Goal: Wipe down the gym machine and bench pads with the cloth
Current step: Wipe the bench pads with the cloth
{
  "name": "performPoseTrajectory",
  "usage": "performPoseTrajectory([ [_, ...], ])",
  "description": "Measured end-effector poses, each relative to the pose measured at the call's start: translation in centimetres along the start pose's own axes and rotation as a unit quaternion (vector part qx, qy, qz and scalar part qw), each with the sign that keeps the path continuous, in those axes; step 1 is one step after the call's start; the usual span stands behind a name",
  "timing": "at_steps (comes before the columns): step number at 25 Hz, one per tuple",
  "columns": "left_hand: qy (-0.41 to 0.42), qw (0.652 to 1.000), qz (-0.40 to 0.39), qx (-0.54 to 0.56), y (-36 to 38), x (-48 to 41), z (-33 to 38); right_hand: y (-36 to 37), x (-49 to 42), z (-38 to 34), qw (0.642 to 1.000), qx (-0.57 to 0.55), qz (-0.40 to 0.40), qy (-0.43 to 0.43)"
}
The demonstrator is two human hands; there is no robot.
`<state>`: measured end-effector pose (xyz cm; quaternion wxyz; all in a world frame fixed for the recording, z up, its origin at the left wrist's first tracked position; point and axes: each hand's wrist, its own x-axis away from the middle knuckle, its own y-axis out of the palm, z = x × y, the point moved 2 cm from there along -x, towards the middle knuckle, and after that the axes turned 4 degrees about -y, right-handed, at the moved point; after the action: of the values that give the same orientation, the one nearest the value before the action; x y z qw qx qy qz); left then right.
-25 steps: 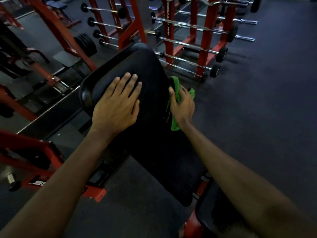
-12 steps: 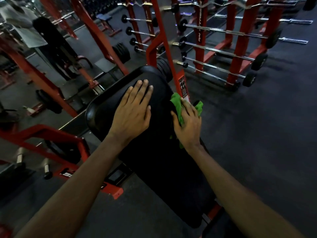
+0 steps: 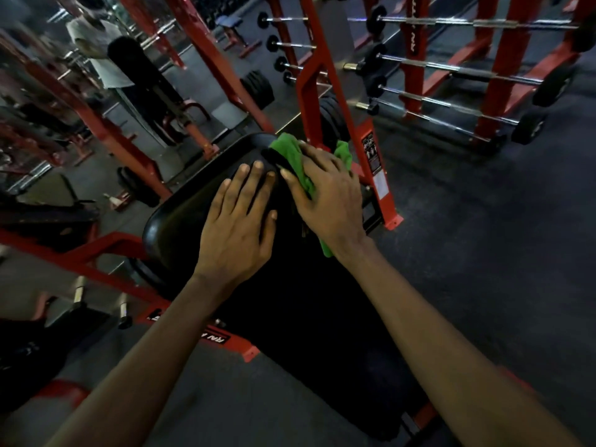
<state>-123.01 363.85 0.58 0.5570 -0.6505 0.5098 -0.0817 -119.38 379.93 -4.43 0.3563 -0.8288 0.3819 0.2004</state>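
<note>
Had the left hand (image 3: pixel 237 221) flat on the black bench pad (image 3: pixel 180 217) — fingers straight, slightly spread, gripping nothing. Had the right hand (image 3: pixel 325 201) on the same pad, toward its far right edge, fingers bent over the green cloth (image 3: pixel 292 156) and clamping it against the padding. Held both hands close together there; could not tell whether they touched. Saw cloth bunched past the fingertips at the pad's far end, with one tail poking out below the wrist on the pad's right side.

Stood over dark rubber floor (image 3: pixel 483 253), spread to the right of the pad and beneath it. Noted a red barbell rack (image 3: pixel 503 75) well beyond the pad's far right, loaded with chrome barbells (image 3: pixel 477 23) in tiers. Found a red frame upright (image 3: pixel 309 88) rising just behind the pad's far end, its foot planted on the floor to the pad's right. Caught a person in a pale top (image 3: pixel 106 69) far off past the pad's far left — blurred, perhaps a mirror image, could not tell. Spotted black weight plates (image 3: pixel 258 88) beyond the pad's far end. Made out a small label (image 3: pixel 371 150) on that upright, just right of the pad's far end; print too small to read.
</note>
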Motion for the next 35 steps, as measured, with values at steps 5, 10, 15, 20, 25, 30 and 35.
performPoseTrajectory([
  [5,-0.024,0.999,0.004,0.029,0.1,-1.0,1.2,0.6,8.2,5.9,0.997,-0.011,0.016,0.081],
  [10,0.026,0.999,-0.025,0.009,1.6,-2.4,2.8,0.5,7.5,4.8,0.996,-0.001,0.026,0.084],
  [15,0.069,0.996,-0.030,-0.045,2.0,-2.2,2.9,0.6,6.4,4.6,0.998,-0.006,0.016,0.065],
  [20,0.103,0.993,-0.020,-0.045,2.5,-2.0,3.0,0.7,13.7,8.9,0.994,0.004,0.002,0.110],
  [25,0.140,0.987,-0.029,-0.071,2.7,-1.7,3.1,0.8,14.7,9.2,0.987,-0.008,0.013,0.159],
  [30,0.167,0.981,-0.040,-0.091,2.9,-1.7,3.2,0.9,8.9,5.9,0.992,-0.026,0.037,0.114],
  [35,0.178,0.980,-0.034,-0.086,3.1,-1.6,3.4,1.1,13.0,8.3,0.992,-0.006,0.026,0.123],
])
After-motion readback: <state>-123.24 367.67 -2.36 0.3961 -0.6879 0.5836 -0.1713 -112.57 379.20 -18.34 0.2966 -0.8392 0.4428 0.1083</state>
